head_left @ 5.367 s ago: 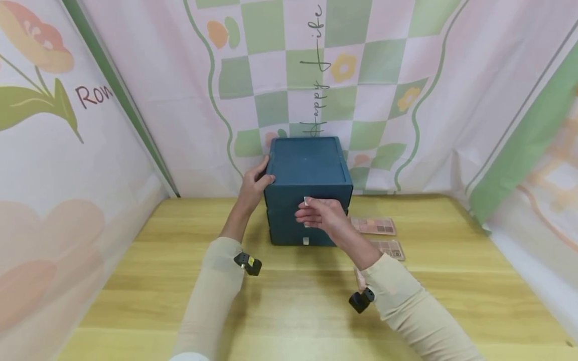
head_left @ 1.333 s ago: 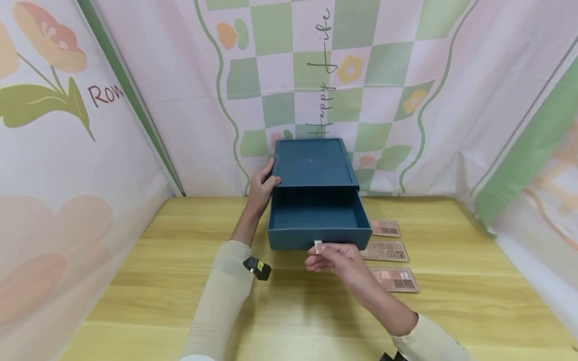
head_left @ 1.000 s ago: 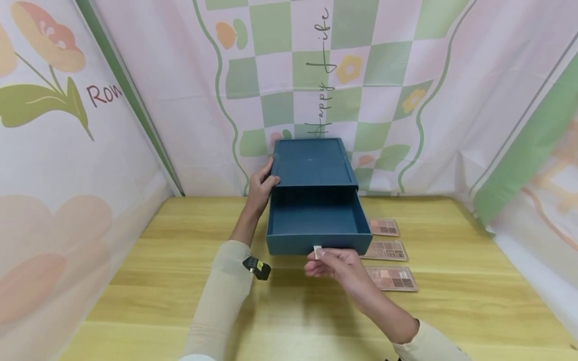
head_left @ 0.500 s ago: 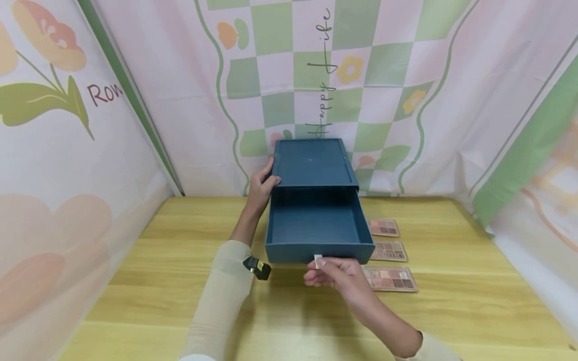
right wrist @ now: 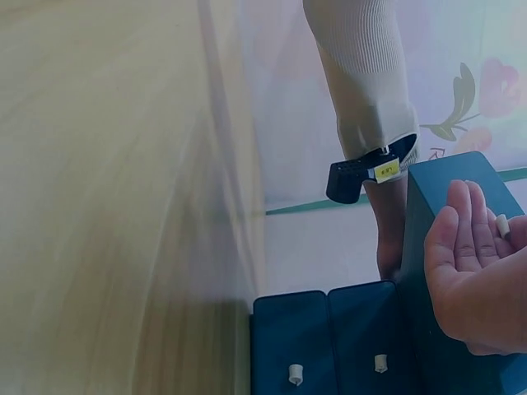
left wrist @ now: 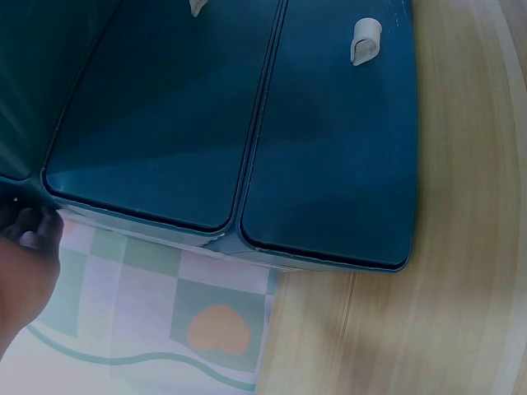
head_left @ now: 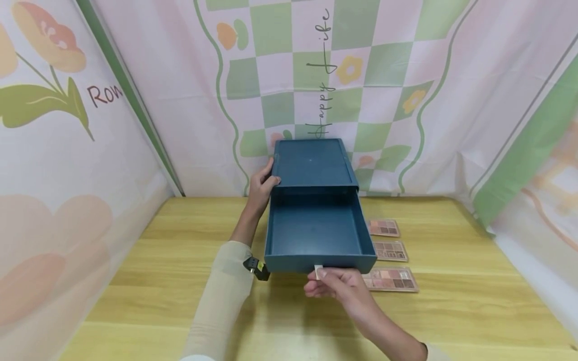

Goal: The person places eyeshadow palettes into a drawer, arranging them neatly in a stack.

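A dark blue drawer cabinet (head_left: 311, 163) stands at the back of the table, its top drawer (head_left: 289, 264) pulled far out with a bare inside. My right hand (head_left: 345, 288) pinches the white pull tab (head_left: 318, 272) on that drawer's front between thumb and finger. On the cabinet's upper left front corner, my left hand (head_left: 262, 188) holds on, thumb at the edge and fingers along the side. Two lower drawers (left wrist: 329, 156) are pushed in, each with its own white tab, as the left wrist view shows.
Three eyeshadow palettes lie in a column right of the cabinet: a far one (head_left: 385, 228), a middle one (head_left: 393, 250) partly behind the drawer, and a near one (head_left: 393, 279). A printed curtain (head_left: 379, 65) hangs close behind the cabinet.
At first the top drawer was in, with the right hand at its tab. The right hand has drawn it toward me, further in each frame. The left hand has kept its hold on the corner.
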Tool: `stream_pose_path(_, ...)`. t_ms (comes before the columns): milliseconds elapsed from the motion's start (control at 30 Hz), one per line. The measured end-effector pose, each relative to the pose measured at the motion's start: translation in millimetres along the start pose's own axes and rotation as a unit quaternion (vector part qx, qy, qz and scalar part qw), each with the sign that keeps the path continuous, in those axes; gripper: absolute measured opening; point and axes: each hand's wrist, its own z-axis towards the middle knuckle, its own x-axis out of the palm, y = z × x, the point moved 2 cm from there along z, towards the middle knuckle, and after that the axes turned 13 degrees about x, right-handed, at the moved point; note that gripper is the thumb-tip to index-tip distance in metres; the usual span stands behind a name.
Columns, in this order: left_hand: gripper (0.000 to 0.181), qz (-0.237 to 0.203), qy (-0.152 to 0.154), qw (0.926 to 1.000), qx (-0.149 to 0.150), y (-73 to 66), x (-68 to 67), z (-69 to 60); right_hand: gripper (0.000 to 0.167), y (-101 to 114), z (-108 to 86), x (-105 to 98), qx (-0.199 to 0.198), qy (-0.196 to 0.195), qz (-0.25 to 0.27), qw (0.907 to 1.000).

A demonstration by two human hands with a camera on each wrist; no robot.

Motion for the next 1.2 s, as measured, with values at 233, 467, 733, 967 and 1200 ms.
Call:
stream_pose_path(233,0.073,-0.008,0.0,0.9999,-0.006,-1.2,-0.8,-0.1,0.029,-3.0,-1.3,1.5,-0.01,0.004,-0.001,0.9999)
stream_pose_path(467,0.072,-0.012,0.006,0.9998,-0.013,-1.4,-2.4,-1.0,0.043,-0.8,-1.9,-1.3,-0.008,-0.01,-0.04,0.9991)
stream_pose_path(733,0.073,-0.005,-0.002,1.0,0.002,-0.4,-1.6,-0.5,0.043,9.2,-14.2,-20.4,-0.04,0.017,-0.137,0.9896)
stream_pose_path(967,0.073,-0.011,-0.003,0.9999,0.005,-0.7,-0.9,-0.1,0.032,14.5,-32.1,-50.6,-0.106,0.047,-0.184,0.9761)
stream_pose_path(1200,0.072,-0.015,0.002,0.9999,0.004,-0.5,0.0,-1.2,0.04,15.2,-38.7,-94.6,-0.154,0.136,-0.141,0.9684)
